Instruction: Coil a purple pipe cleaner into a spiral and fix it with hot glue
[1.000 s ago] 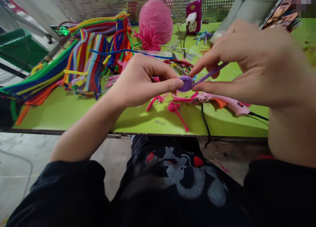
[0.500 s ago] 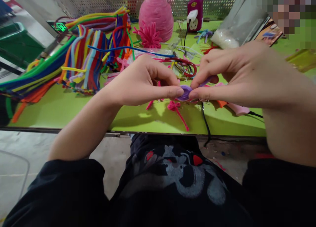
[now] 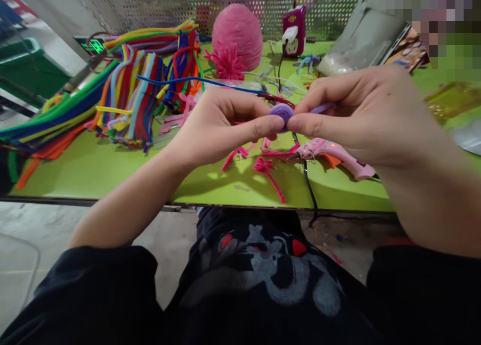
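Note:
A small purple coil point(image 3: 281, 112) of fuzzy stem is pinched between both hands above the green table point(image 3: 131, 172). My left hand point(image 3: 229, 122) grips its left side with thumb and forefinger. On the right side, the thumb and forefinger of my right hand point(image 3: 338, 112) press on the coil, and a loose purple end sticks out past those fingers. Below the hands lie a pink knotted stem point(image 3: 268, 172) and other pink pieces. A pink glue gun point(image 3: 341, 157) rests under my right hand.
Bundles of coloured stems point(image 3: 128, 94) cover the left side. Behind stand a pink ball point(image 3: 238, 34), a pink pompom point(image 3: 227, 62) and a purple socket block point(image 3: 295, 32) with a plug. A blue stem point(image 3: 199, 79) lies across the middle. A yellow bag point(image 3: 451, 102) is at the right.
Both hands have risen a little with the purple coil, which now shows its face more tilted. More of the pink glue gun is visible below my right hand.

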`<state>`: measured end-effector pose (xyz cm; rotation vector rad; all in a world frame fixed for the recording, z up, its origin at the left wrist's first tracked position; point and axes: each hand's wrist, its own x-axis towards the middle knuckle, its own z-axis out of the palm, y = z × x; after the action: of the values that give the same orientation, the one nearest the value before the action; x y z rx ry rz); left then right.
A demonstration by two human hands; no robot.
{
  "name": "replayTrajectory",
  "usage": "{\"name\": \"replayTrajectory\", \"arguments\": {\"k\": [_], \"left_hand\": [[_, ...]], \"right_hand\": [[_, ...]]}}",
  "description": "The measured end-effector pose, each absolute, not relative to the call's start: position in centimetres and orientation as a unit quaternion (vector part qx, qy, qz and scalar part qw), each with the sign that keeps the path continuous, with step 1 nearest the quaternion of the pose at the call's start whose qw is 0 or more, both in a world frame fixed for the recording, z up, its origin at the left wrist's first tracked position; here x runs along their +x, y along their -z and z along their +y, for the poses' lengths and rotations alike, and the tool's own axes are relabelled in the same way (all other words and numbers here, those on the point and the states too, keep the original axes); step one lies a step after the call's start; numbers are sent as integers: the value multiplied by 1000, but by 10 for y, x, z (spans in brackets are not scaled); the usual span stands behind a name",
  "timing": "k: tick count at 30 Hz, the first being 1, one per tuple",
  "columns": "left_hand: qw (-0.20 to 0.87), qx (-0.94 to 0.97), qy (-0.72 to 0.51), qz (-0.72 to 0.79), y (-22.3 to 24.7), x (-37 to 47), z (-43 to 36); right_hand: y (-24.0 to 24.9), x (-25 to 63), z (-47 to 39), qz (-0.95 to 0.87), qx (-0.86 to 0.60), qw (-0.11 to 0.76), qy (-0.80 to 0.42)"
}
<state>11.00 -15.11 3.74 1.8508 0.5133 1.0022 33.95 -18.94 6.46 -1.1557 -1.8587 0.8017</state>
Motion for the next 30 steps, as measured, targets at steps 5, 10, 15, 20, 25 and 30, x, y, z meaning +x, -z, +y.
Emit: {"name": "replayTrajectory", "arguments": {"k": [5,10,15,20,25,30], "left_hand": [[418,792,-358,264,-37,107,-149],[413,819,-294,270,-40,100,-145],[503,758,-343,232,-40,103,-146],[465,723,-409,307,-36,115,-153],[439,740,-387,331,-39,112,-154],[458,747,-348,333,-39,105,-146]], "right_hand": [[-63,342,-189,-730,-472,365,-334],[-61,345,-189,-732,-474,331,-359],[-62,336,-191,-699,-467,387,-379],[-47,328,-186,-635,-448,488,-397],[-42,332,-182,-670,-440,462,-380],[-53,334,-186,-724,-437,407,-346]]}}
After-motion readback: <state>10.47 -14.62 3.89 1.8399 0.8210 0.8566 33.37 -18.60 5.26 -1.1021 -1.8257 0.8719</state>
